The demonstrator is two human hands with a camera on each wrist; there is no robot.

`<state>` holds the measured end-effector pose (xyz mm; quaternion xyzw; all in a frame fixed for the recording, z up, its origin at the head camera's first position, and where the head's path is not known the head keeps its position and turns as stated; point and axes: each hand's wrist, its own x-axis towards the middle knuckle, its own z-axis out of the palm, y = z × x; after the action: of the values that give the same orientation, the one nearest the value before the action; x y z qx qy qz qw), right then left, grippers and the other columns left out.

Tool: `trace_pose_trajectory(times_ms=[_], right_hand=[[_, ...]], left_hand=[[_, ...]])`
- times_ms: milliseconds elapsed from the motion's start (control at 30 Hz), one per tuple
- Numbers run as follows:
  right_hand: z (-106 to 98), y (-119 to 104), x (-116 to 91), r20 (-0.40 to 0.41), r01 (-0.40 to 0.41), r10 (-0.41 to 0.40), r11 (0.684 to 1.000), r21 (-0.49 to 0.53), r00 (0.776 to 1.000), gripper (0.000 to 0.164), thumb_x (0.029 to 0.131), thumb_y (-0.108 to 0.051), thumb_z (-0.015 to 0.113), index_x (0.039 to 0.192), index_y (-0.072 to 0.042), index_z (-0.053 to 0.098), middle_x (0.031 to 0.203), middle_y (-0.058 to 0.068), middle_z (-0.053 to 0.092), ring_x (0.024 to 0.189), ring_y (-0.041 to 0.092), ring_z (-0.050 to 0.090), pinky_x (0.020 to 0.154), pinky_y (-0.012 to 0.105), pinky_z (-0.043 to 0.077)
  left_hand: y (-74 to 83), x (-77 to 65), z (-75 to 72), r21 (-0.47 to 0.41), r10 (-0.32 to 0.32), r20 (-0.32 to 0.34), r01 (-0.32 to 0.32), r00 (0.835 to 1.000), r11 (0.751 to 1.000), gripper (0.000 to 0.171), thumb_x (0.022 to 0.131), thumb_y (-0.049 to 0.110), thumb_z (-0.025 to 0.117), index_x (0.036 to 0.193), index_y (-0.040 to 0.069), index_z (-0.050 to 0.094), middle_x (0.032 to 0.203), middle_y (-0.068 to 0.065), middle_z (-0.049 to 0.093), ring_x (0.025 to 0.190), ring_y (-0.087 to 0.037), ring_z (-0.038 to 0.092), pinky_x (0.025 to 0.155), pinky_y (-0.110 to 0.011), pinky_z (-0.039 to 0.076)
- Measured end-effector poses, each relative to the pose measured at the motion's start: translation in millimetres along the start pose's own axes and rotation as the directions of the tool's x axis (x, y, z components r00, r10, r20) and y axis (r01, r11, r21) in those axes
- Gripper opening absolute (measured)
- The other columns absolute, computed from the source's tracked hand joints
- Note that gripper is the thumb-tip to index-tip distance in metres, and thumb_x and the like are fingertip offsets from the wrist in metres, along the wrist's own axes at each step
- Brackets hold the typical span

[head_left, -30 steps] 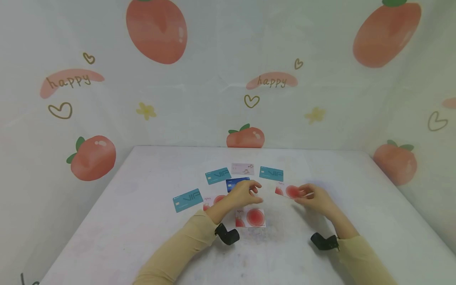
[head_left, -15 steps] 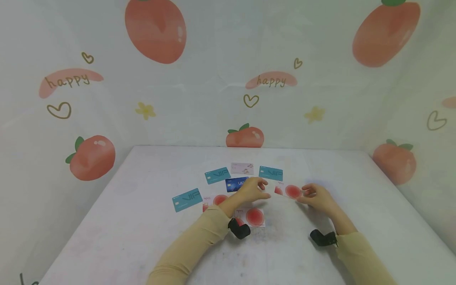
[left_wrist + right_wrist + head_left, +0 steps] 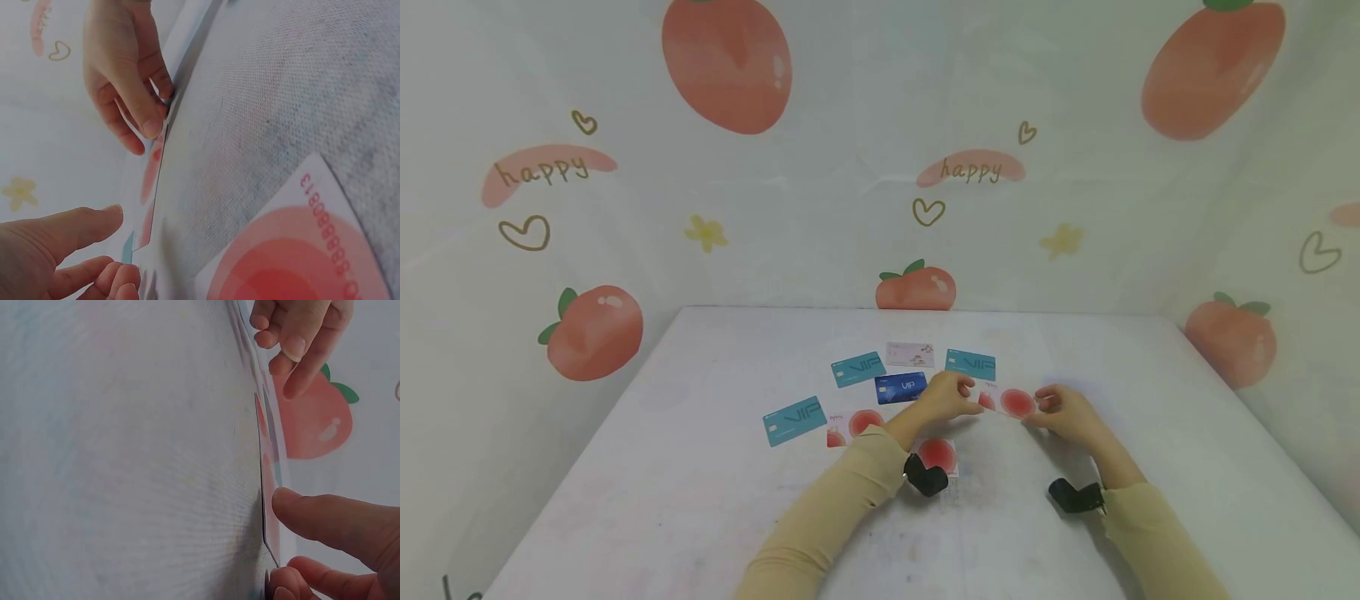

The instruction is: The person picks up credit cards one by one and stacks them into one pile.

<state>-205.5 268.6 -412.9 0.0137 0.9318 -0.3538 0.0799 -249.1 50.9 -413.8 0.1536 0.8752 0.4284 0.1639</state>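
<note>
My right hand (image 3: 1070, 413) pinches the right end of a white card with red circles (image 3: 1017, 403). In the right wrist view the thumb overlaps this card (image 3: 269, 487), with the fingers at its near end. My left hand (image 3: 944, 398) is close to the card's left end, thumb and fingers apart and nothing between them. The left wrist view shows that gap beside the card (image 3: 150, 194). Under the left wrist lies another red-circle card (image 3: 938, 455), partly hidden by the wrist camera. A third red-circle card (image 3: 856, 423) is left of the forearm, its right part covered.
Farther back on the white table (image 3: 655, 483) are a blue VIP card (image 3: 899, 387), a pale pink card (image 3: 910, 354) and teal VIP cards (image 3: 859, 369) (image 3: 972, 364). One more teal card (image 3: 794, 421) is at the left. A printed curtain (image 3: 820, 208) stands behind the table.
My left hand has moved right, up to the left end of the card, uncovering the blue card. The right hand stays at the card's right end with little movement.
</note>
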Motion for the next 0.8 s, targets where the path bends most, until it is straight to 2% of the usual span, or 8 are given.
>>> trace_pose_trajectory(times_ms=[300, 633, 800], right_hand=[[1, 0, 4, 0.006, -0.026, 0.026, 1.0, -0.001, 1.0, 0.055, 0.077, -0.022, 0.073, 0.114, 0.01, 0.049, 0.1, 0.024, 0.057, 0.082, 0.025, 0.054, 0.07, 0.033, 0.05], [3, 3, 7, 0.008, -0.029, 0.029, 0.999, -0.022, 1.0, 0.053, 0.078, -0.021, 0.073, 0.114, 0.01, 0.05, 0.101, 0.025, 0.057, 0.084, 0.026, 0.054, 0.074, 0.037, 0.051], [3, 4, 9, 0.006, -0.038, 0.038, 0.999, -0.025, 0.999, 0.053, 0.078, -0.021, 0.073, 0.114, 0.01, 0.05, 0.1, 0.025, 0.057, 0.083, 0.026, 0.053, 0.074, 0.037, 0.051]], left_hand=[[-2.2, 7.4, 8.9, -0.011, -0.027, 0.006, 0.027, 1.0, 1.0, 0.046, 0.079, 0.019, 0.074, 0.119, 0.002, 0.06, 0.09, -0.005, 0.057, 0.076, -0.012, 0.048, 0.061, -0.017, 0.044], [1.1, 9.0, 11.7, -0.009, -0.043, 0.002, 0.043, 0.999, 0.999, 0.045, 0.078, 0.019, 0.075, 0.116, -0.001, 0.062, 0.095, -0.007, 0.063, 0.078, -0.011, 0.05, 0.07, -0.018, 0.047], [2.9, 9.3, 11.4, -0.004, -0.032, 0.009, 0.032, 0.999, 0.999, 0.044, 0.077, 0.017, 0.075, 0.114, -0.002, 0.063, 0.093, -0.008, 0.064, 0.071, -0.01, 0.052, 0.065, -0.016, 0.046]])
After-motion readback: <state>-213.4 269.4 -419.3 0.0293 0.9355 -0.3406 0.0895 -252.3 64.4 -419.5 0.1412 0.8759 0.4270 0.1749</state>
